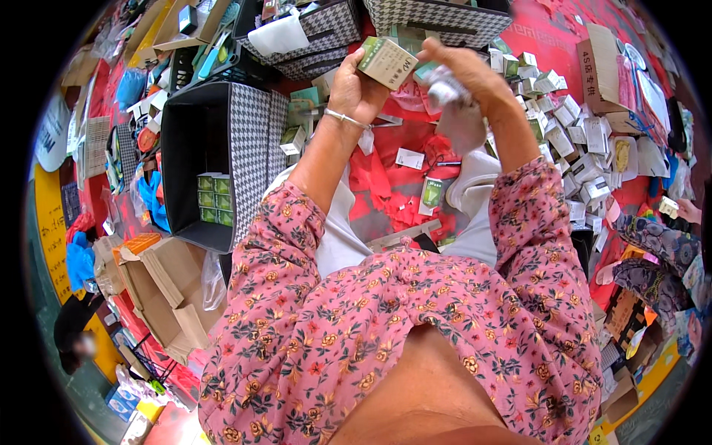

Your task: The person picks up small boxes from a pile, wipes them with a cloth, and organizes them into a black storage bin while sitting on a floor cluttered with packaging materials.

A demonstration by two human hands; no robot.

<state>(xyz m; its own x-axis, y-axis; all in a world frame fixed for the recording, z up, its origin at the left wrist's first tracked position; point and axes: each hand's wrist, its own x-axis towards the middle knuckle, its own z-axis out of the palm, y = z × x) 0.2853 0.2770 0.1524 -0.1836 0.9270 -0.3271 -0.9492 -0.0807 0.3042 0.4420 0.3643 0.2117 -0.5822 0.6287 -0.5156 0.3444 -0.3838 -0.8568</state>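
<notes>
My left hand is closed around a small green and cream carton, held tilted with a printed side toward me. Close to its right, my right hand is smeared by motion, its fingers curled over a crumpled grey-white cloth. The cloth hangs below the fingers and does not seem to touch the carton. Between my legs, a green-and-white carton and a white one lie on red plastic sheeting.
To the left, a black-lined houndstooth storage box lies on its side, with stacked green cartons inside. More houndstooth boxes stand ahead. Many small white cartons are heaped at right, near a cardboard box. Another person's hand shows at far right.
</notes>
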